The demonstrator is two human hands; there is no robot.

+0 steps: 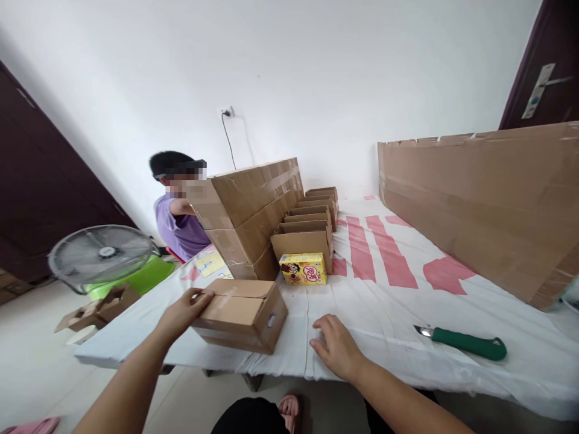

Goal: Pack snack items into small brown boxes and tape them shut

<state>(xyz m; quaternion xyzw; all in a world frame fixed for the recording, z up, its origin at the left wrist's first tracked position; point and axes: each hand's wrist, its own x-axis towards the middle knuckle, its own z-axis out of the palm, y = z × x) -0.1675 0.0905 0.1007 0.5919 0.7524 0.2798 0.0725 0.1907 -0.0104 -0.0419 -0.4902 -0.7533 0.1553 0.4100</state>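
This looks like a home (a pink slipper (41,425) on the tiled floor (27,367)), with a fan (106,252) and a dark door (563,54).

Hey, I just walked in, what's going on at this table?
A person has their left hand on top of a closed-up brown cardboard box near the table's edge. Their right hand holds nothing, fingers slightly curled. Just beyond the box, a yellow printed carton sits before a row of brown cardboard boxes with raised flaps. A green-handled cutter lies off to the right.
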